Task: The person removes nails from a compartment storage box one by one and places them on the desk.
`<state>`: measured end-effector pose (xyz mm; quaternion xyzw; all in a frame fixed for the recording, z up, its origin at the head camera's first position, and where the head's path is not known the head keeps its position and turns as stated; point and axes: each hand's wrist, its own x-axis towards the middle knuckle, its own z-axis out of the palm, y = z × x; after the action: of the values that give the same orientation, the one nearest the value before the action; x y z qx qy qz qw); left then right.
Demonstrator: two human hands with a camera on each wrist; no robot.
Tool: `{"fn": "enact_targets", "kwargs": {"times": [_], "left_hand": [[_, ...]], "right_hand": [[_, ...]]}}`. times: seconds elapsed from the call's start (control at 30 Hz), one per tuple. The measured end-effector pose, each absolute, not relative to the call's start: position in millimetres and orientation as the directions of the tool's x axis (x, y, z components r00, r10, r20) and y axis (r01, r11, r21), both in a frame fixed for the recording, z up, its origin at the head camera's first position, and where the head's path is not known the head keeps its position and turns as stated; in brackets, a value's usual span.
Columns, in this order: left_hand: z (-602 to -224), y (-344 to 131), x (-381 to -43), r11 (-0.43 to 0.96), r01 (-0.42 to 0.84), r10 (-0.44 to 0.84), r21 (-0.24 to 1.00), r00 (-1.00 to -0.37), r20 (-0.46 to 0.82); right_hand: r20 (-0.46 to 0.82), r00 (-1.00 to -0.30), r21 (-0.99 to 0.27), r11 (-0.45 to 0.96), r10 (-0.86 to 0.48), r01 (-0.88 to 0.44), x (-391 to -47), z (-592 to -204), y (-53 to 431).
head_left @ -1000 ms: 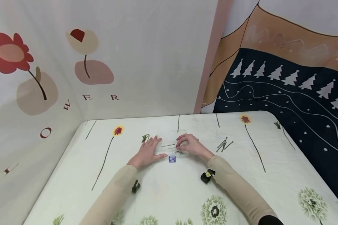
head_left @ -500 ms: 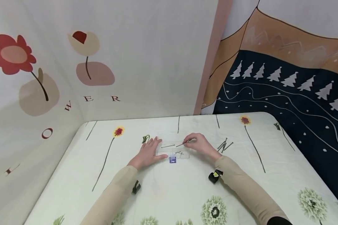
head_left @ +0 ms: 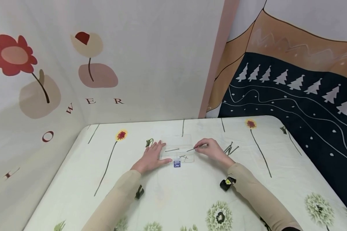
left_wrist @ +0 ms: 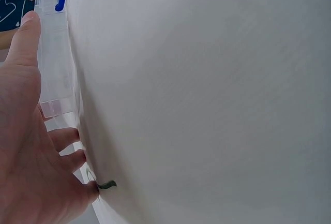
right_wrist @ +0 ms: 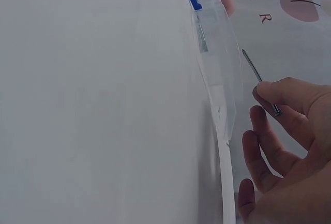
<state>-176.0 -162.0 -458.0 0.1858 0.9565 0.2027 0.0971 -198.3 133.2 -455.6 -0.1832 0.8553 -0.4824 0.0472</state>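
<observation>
A clear plastic box [head_left: 177, 140] with a blue latch [head_left: 177, 164] lies on the table. My left hand [head_left: 151, 157] rests at its left side, fingers spread, thumb along the near edge. Thumb and forefinger of my right hand [head_left: 212, 150] pinch a metal nail [right_wrist: 252, 65] near its head, the pointed end towards the box's right side. The other fingers of that hand are loosely bent. Inside the box lie a long nail [head_left: 172, 149] and, in a nearer section, several smaller nails [head_left: 183, 157].
Several loose nails [head_left: 229, 148] lie in a small pile to the right of the box, just beyond my right hand. A flower-printed white cloth [head_left: 167, 199] covers the table. Printed curtains [head_left: 150, 64] hang behind it.
My right hand has drawn back to the right from over the box, carrying the nail with it. The left hand and the box have stayed in place.
</observation>
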Motion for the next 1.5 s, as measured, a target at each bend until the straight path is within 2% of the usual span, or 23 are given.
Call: {"fn": "enact_targets", "kwargs": {"times": [1.2, 1.5], "left_hand": [[-457.5, -162.7, -176.8, 0.851, 0.299, 0.386, 0.432, -0.914, -0.127], [-455.2, -161.3, -176.4, 0.850, 0.301, 0.389, 0.431, -0.912, -0.129]], "right_hand": [[0.058, -0.937, -0.790, 0.558, -0.345, -0.254, -176.1, -440.5, 226.5], [0.077, -0.956, -0.740, 0.626, -0.284, -0.246, -169.8, -436.4, 256.3]]}}
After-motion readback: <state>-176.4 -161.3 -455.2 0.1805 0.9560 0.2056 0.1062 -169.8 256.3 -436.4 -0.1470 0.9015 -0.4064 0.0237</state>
